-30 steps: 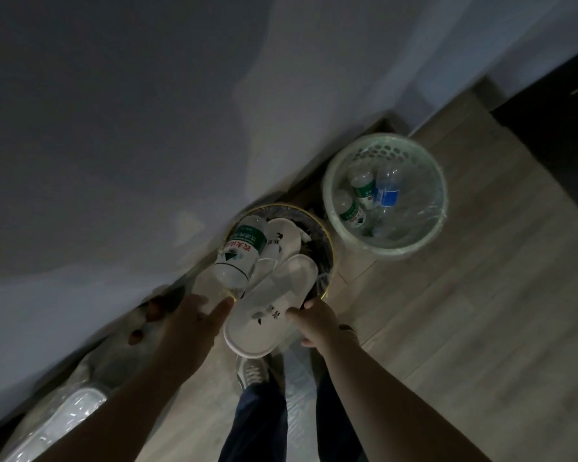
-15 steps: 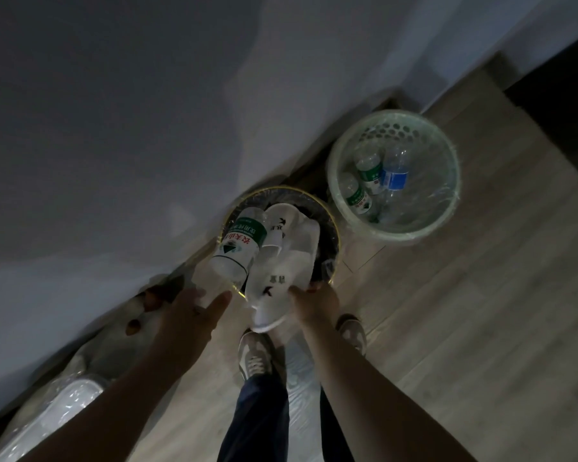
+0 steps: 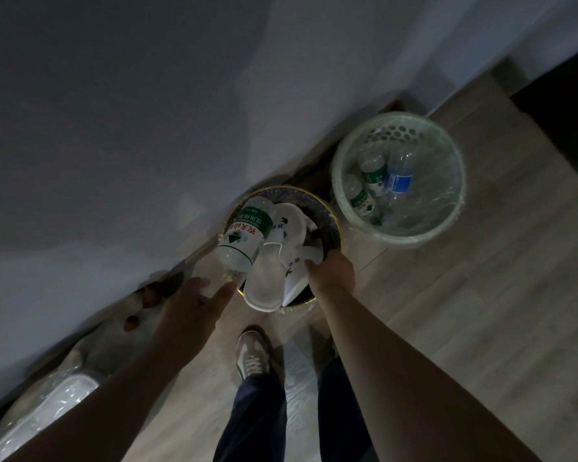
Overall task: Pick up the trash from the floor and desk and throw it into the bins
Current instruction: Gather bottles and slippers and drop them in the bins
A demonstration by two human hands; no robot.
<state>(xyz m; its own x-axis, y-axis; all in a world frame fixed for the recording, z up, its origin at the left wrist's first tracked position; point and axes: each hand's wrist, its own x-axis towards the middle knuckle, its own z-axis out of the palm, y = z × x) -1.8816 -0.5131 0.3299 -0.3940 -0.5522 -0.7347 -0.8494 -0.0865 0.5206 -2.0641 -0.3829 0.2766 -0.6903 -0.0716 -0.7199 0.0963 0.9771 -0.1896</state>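
A dark, gold-rimmed bin (image 3: 327, 208) stands on the floor by the wall. In it are two white slippers and a large clear bottle with a green label (image 3: 244, 233). The bottle leans over the bin's left rim, and my left hand (image 3: 194, 306) grips its clear lower end between thumb and fingers. My right hand (image 3: 331, 271) is at the bin's near right rim, with its fingers curled on the right slipper (image 3: 296, 270). The other slipper (image 3: 267, 278) sticks out over the near rim.
A pale green mesh bin (image 3: 397, 235) with a clear liner holds three plastic bottles to the right. A white wall runs along the left. A plastic-wrapped pale object (image 3: 44, 405) lies at lower left. My shoe (image 3: 251, 358) stands on the wooden floor.
My right hand has moved forward and pushed the slipper from lying across the rim down into the gold-rimmed bin. The left hand still holds the bottle at the rim.
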